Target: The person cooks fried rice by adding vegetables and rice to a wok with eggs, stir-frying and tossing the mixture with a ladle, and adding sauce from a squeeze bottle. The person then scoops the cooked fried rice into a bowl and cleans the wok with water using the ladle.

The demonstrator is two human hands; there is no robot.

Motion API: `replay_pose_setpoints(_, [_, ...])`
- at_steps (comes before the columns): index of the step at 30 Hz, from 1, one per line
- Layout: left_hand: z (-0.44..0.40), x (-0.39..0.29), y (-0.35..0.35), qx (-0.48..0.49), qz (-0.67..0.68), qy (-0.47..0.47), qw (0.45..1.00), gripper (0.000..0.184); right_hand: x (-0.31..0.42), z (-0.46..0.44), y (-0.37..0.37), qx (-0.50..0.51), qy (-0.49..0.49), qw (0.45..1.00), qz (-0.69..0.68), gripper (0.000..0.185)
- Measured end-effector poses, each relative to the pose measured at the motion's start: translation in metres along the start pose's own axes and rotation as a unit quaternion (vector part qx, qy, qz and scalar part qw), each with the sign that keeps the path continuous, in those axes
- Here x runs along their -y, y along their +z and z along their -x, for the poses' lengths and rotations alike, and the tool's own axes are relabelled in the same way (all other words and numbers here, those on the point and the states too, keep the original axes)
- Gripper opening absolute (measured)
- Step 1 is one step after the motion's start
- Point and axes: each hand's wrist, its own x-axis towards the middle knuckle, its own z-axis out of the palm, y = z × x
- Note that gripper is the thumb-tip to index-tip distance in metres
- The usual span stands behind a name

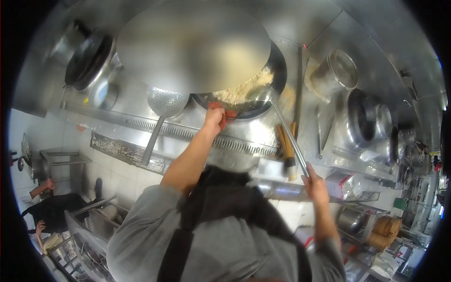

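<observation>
A dark wok (280, 66) holds pale yellow, crumbly food (239, 92), and a large blurred patch hides its upper left part. At the wok's near edge my left hand (215, 117) is closed round a red cloth (229, 114). My right hand (316, 188), lower right, grips the end of a long-handled metal ladle (287, 129). The ladle's bowl rests in the wok, at the right side of the food. Left of the wok, a perforated skimmer (167, 102) lies with its handle toward me.
A bamboo brush (287, 152) lies beside the ladle's handle. To the right are a metal strainer pot (343, 69) and another wok (359, 117). Black pans (89, 63) stand at the upper left. Another person in dark clothing (58, 211) is at the far left, near metal racks (84, 228).
</observation>
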Motion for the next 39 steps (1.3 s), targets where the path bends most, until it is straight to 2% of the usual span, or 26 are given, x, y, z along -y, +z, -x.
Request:
replay_pose_setpoints(1, [0.014, -0.012, -0.004, 0.044, -0.069, -0.028, 0.996, 0.015, -0.002, 0.012, -0.007, 0.0, -0.02, 1.0, 0.011, 0.049])
replay_pose_setpoints(3, [0.088, -0.016, 0.008, 0.044, 0.078, 0.044, 0.995, 0.015, -0.003, 0.043, -0.047, 0.034, -0.043, 0.998, 0.029, 0.05])
replay_pose_setpoints(4, [0.117, -0.019, -0.009, 0.076, 0.049, 0.021, 0.996, 0.014, -0.001, 0.053, -0.067, 0.067, -0.066, 0.995, 0.045, 0.05])
replay_pose_setpoints(6, [0.178, -0.045, 0.017, -0.057, 0.036, -0.032, 0.997, 0.023, 0.004, 0.057, -0.098, 0.097, -0.153, 0.983, 0.019, 0.058])
replay_pose_setpoints(8, [0.132, -0.032, -0.017, 0.09, 0.006, 0.037, 0.995, 0.027, 0.008, 0.02, -0.105, 0.235, -0.028, 0.968, 0.084, 0.049])
replay_pose_setpoints(9, [0.13, -0.053, 0.012, 0.018, 0.01, -0.027, 0.999, 0.02, -0.001, -0.008, -0.091, 0.212, -0.063, 0.975, 0.036, 0.048])
replay_pose_setpoints(10, [0.082, -0.029, 0.008, -0.006, 0.048, 0.015, 0.999, 0.016, 0.013, -0.038, -0.078, 0.198, -0.067, 0.976, -0.057, 0.05])
replay_pose_setpoints(11, [0.067, -0.034, 0.004, 0.065, -0.023, -0.046, 0.997, 0.015, 0.019, -0.066, -0.057, 0.179, -0.045, 0.983, -0.009, 0.048])
replay_pose_setpoints(13, [0.039, 0.0, -0.014, 0.029, -0.015, -0.034, 0.999, 0.011, 0.014, -0.114, -0.002, 0.089, -0.151, 0.985, 0.006, 0.051])
replay_pose_setpoints(14, [0.041, 0.018, -0.024, 0.018, -0.016, -0.019, 1.0, 0.015, 0.016, -0.105, 0.009, 0.098, -0.145, 0.985, 0.001, 0.051])
replay_pose_setpoints(17, [0.149, 0.038, -0.035, -0.018, 0.008, 0.001, 1.0, 0.031, 0.031, -0.087, 0.011, -0.026, -0.192, 0.981, 0.008, 0.053])
replay_pose_setpoints(18, [0.185, 0.021, -0.018, -0.024, 0.013, 0.02, 0.999, 0.034, 0.031, -0.068, -0.011, -0.007, -0.177, 0.984, -0.013, 0.054])
replay_pose_setpoints(21, [0.19, -0.009, -0.007, 0.014, 0.064, 0.035, 0.997, 0.038, 0.01, -0.018, -0.057, 0.083, -0.112, 0.989, -0.051, 0.054])
replay_pose_setpoints(23, [0.151, -0.031, 0.005, 0.003, 0.057, 0.007, 0.998, 0.016, 0.002, -0.02, -0.063, 0.085, -0.102, 0.99, -0.044, 0.053])
replay_pose_setpoints(24, [0.138, -0.041, 0.018, 0.003, 0.039, 0.0, 0.999, 0.011, 0.0, -0.019, -0.062, 0.091, -0.081, 0.992, -0.043, 0.051])
replay_pose_setpoints(25, [0.104, -0.036, 0.014, 0.059, 0.01, 0.001, 0.998, 0.012, 0.001, -0.034, -0.052, 0.093, -0.115, 0.989, -0.022, 0.051])
replay_pose_setpoints(27, [0.063, -0.017, -0.002, 0.051, -0.011, -0.009, 0.999, 0.012, -0.008, -0.075, -0.007, -0.009, -0.222, 0.974, 0.044, 0.048])
replay_pose_setpoints(28, [0.054, -0.006, -0.012, 0.063, -0.019, -0.008, 0.998, 0.014, -0.007, -0.09, 0.012, -0.059, -0.221, 0.972, 0.044, 0.047])
replay_pose_setpoints(30, [0.098, 0.008, -0.017, 0.065, -0.027, 0.009, 0.997, 0.027, 0.012, -0.094, 0.019, -0.091, -0.198, 0.976, 0.02, 0.048])
replay_pose_setpoints(31, [0.134, -0.002, 0.003, 0.017, 0.002, 0.044, 0.999, 0.037, 0.017, -0.09, 0.015, -0.106, -0.198, 0.974, 0.02, 0.048])
replay_pose_setpoints(32, [0.157, -0.014, 0.02, -0.033, 0.033, 0.076, 0.996, 0.047, 0.023, -0.079, 0.008, -0.114, -0.165, 0.979, -0.038, 0.049])
replay_pose_setpoints(33, [0.149, -0.02, 0.012, -0.01, 0.035, 0.044, 0.998, 0.05, 0.027, -0.068, 0.0, -0.107, -0.132, 0.981, -0.091, 0.049])
replay_pose_setpoints(34, [0.115, -0.018, -0.013, 0.037, 0.001, -0.008, 0.999, 0.037, 0.033, -0.062, -0.009, -0.098, -0.129, 0.983, -0.084, 0.049])
replay_pose_setpoints(36, [0.07, -0.023, 0.0, -0.027, 0.003, 0.022, 0.999, 0.038, 0.049, -0.052, -0.029, -0.099, -0.078, 0.977, -0.169, 0.046])
replay_pose_setpoints(38, [0.028, -0.017, -0.003, -0.019, -0.008, 0.025, 0.999, 0.037, 0.07, -0.05, -0.044, -0.104, -0.08, 0.973, -0.188, 0.047])
replay_pose_setpoints(39, [0.017, -0.013, -0.004, -0.019, -0.026, 0.025, 0.999, 0.036, 0.083, -0.05, -0.048, -0.131, -0.085, 0.951, -0.265, 0.047])
